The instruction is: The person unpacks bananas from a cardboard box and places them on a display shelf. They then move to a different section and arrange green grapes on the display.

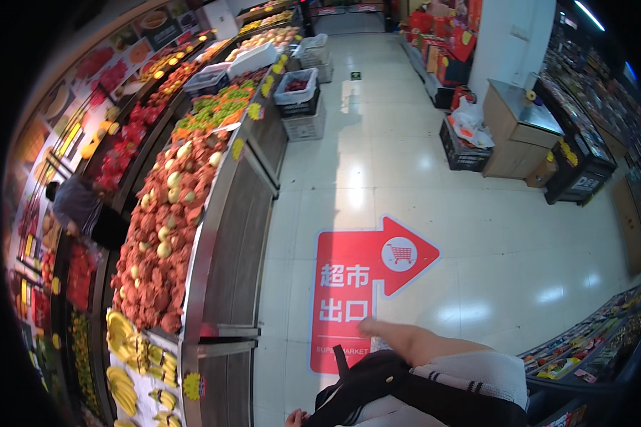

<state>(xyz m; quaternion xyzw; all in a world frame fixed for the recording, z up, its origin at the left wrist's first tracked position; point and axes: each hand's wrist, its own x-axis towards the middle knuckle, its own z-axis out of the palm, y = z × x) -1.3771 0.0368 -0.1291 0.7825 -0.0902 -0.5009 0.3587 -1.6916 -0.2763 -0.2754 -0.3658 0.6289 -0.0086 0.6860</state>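
Note:
My right hand reaches forward over the floor from a white short sleeve with dark stripes. It looks blurred, and its fingers cannot be made out well. A black bag with a strap hangs across my front, below that forearm. At the bottom edge only the fingers of my left hand show, beside the bag; whether they hold anything is hidden. Under the right hand lies a red arrow-shaped floor sticker with white writing and a cart symbol.
Along my left runs a fruit stand with bananas and pale round fruit in reddish wrapping. A person bends behind it. Stacked crates edge the aisle. At right are a wooden cabinet, a black crate and a packet-filled shelf.

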